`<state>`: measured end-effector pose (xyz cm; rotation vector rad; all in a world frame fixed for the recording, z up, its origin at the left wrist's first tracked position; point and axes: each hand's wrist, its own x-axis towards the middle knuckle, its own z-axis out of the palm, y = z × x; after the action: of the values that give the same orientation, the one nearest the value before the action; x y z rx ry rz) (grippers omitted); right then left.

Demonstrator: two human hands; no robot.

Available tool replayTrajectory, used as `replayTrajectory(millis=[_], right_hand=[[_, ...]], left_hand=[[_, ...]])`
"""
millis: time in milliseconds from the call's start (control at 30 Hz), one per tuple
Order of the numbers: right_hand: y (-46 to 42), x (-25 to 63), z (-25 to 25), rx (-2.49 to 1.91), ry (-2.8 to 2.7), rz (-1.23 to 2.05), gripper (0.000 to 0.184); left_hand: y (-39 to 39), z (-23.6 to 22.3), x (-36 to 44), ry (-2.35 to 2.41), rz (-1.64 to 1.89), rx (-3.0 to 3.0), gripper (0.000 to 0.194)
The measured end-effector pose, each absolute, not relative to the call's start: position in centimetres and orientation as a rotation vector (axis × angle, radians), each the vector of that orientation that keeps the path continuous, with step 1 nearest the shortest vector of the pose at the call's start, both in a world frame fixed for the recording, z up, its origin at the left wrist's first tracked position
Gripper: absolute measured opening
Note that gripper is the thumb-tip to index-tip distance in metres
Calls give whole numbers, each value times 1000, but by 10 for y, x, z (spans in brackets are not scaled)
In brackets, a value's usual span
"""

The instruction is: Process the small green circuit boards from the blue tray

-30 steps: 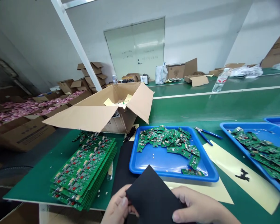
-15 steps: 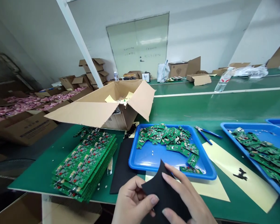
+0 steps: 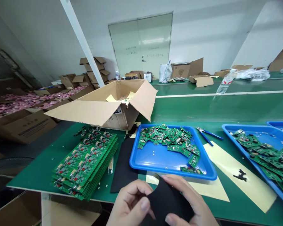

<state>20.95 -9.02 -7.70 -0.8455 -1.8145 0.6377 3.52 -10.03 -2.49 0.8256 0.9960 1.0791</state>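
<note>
A bent black sheet [image 3: 168, 201] is held low at the front edge of the bench, between my two hands. My left hand [image 3: 132, 202] is closed, thumb and fingers pinching the sheet's left edge. My right hand [image 3: 191, 201] grips the sheet from the right, fingers over its top and thumb on its near face. Just beyond the hands is a blue tray [image 3: 146, 161] holding a pile of small green circuit boards [image 3: 160, 136]. Flat on the bench to the left lies another black sheet [image 3: 124, 169], and beside it rises a stack of green circuit board panels [image 3: 85, 163].
An open cardboard box [image 3: 122, 117] stands behind the panel stack. Blue-handled pliers [image 3: 206, 136] lie right of the tray. A yellow paper [image 3: 254, 185] carries a small black cut piece [image 3: 241, 175]. At far right sits a second blue tray [image 3: 238, 127] of boards. A bottle [image 3: 226, 82] stands farther back.
The black sheet has bent more, its pointed top corner now curled over. My left hand has shifted slightly left and down, and my right fingers have moved lower along the sheet.
</note>
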Motion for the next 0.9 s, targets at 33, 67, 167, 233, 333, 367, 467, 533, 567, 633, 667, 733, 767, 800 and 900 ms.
replayTrajectory(millis=[33,67,167,233,333,367,467,533,567,633,667,733,767,800,900], right_hand=[[-89,210,-76,-837,-1889,478,44],[-88,211,-76,-811,-1964,329,42],[-87,213,-77,-709,-2106,40,29],[-87,213,-78,-680,-2114,-34,26],[-88,213,-78,-648,-2160,-47,22],[-88,213,-78,-645,-2162,-21,22],[-88,215,-74,-671,-2091,142,28],[-87,215,-68,-689,-2037,266,23],[-86,214,-66,-696,-2008,316,17],[-84,213,-61,-706,-1958,391,11],[-84,212,-60,-708,-1940,416,10],[-83,210,-59,-699,-1923,466,10],[-83,210,-60,-694,-1918,506,10],[-83,209,-61,-692,-1913,549,10],[-84,209,-65,-671,-1907,650,11]], left_hand=[[-98,-25,32,987,1007,815,51],[-95,-24,29,995,925,789,60],[-87,-21,24,1126,755,804,62],[-84,-20,24,1184,680,883,52],[-85,-21,24,1223,631,945,41],[-86,-21,24,1234,628,973,37],[-93,-23,28,1256,651,1095,25],[-97,-22,31,1262,662,1150,25],[-99,-22,33,1266,668,1171,26],[-101,-21,34,1264,670,1225,24],[-102,-21,34,1247,661,1264,21],[-101,-22,32,1210,635,1367,16],[-101,-22,31,1193,618,1422,14],[-100,-23,30,1181,604,1463,13],[-100,-24,32,1185,624,1475,11]])
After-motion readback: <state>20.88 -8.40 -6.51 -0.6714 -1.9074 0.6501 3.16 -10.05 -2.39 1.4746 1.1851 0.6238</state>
